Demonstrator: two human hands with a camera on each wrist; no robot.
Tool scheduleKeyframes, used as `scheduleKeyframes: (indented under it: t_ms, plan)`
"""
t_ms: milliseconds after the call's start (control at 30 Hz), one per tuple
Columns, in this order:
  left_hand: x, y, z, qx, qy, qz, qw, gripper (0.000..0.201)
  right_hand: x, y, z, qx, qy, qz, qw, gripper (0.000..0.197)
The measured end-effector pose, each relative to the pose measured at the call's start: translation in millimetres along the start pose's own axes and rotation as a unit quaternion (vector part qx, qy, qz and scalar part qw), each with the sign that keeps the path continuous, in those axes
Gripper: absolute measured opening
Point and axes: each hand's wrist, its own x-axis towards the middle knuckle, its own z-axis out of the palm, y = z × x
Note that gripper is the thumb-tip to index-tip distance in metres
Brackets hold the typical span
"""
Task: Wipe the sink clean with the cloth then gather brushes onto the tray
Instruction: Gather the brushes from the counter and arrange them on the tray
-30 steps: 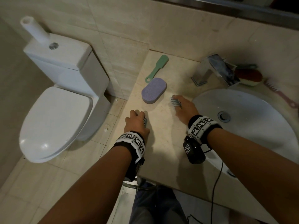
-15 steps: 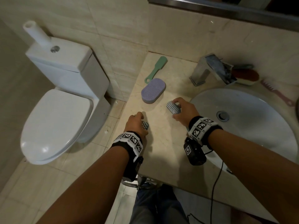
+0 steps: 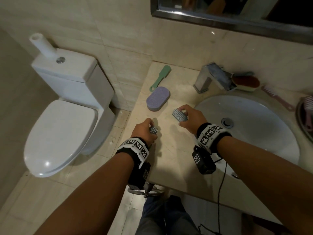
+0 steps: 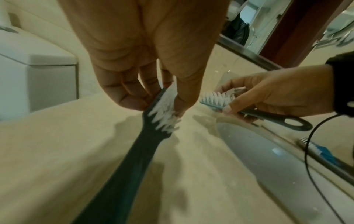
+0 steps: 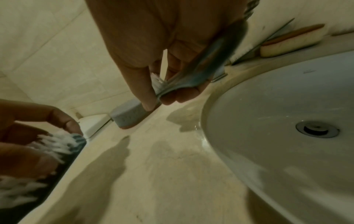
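Observation:
My left hand (image 3: 149, 128) pinches the head of a dark teal brush (image 3: 153, 130) with white bristles, just above the counter's left edge. In the left wrist view this brush (image 4: 134, 151) runs its long handle back toward the camera. My right hand (image 3: 184, 116) grips a blue-grey brush (image 3: 179, 115), bristles facing left, beside the white sink (image 3: 254, 141). On the counter lie a purple oval brush (image 3: 158, 98) and a green brush (image 3: 160, 78). A round tray (image 3: 299, 116) holding a pink brush shows at the far right edge. No cloth is in view.
A chrome faucet (image 3: 213, 77) stands behind the sink, with a red-brown brush (image 3: 246, 83) and a pink brush (image 3: 277, 98) to its right. A white toilet (image 3: 64, 124) sits left of the counter. A mirror hangs above. A black cable dangles from my right wrist.
Both hands closed on brushes lying on the counter and lifted them. The bristle heads now show clear of the surface, and the right hand has moved slightly back toward me.

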Motion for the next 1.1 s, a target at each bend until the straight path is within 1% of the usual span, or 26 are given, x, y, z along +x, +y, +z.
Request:
scheduleKeyframes:
  t_ms: [67, 133, 200, 267, 333, 467, 600, 733, 833, 900, 1100]
  plan:
    - [-4, 18, -7, -0.005, -0.005, 0.033, 0.999, 0.032, -7, -5, -13, 0.009, 0.013, 0.002, 1.000, 0.047]
    - [-5, 39, -12, 0.005, -0.022, 0.079, 0.997, 0.033, -16, -11, -28, 0.007, 0.030, -0.002, 1.000, 0.049]
    - [-6, 61, -13, 0.008, -0.038, 0.122, 0.992, 0.034, -24, -13, -43, -0.001, 0.039, -0.004, 0.999, 0.049]
    - [-7, 81, -11, 0.003, -0.040, 0.155, 0.987, 0.033, -34, -11, -59, -0.009, 0.047, 0.001, 0.999, 0.049]
    - [-10, 102, -6, 0.001, -0.040, 0.176, 0.984, 0.032, -43, -6, -76, -0.013, 0.063, 0.010, 0.998, 0.048]
    - [-20, 152, 10, -0.023, -0.073, 0.195, 0.978, 0.030, -67, 16, -117, -0.009, 0.089, 0.021, 0.996, 0.051]
    - [-33, 209, 46, -0.028, -0.073, 0.221, 0.972, 0.029, -96, 60, -162, -0.009, 0.117, 0.050, 0.992, 0.052]
    - [-52, 265, 103, -0.047, -0.091, 0.219, 0.970, 0.025, -128, 121, -207, 0.005, 0.150, 0.083, 0.985, 0.050]
    - [-69, 306, 149, -0.056, -0.111, 0.208, 0.970, 0.023, -149, 168, -238, 0.011, 0.156, 0.112, 0.981, 0.050]
    - [-76, 329, 176, -0.063, -0.118, 0.203, 0.970, 0.022, -162, 197, -255, 0.019, 0.164, 0.118, 0.979, 0.051]
    - [-86, 371, 235, -0.096, -0.138, 0.169, 0.971, 0.029, -194, 260, -295, 0.045, 0.161, 0.126, 0.978, 0.048]
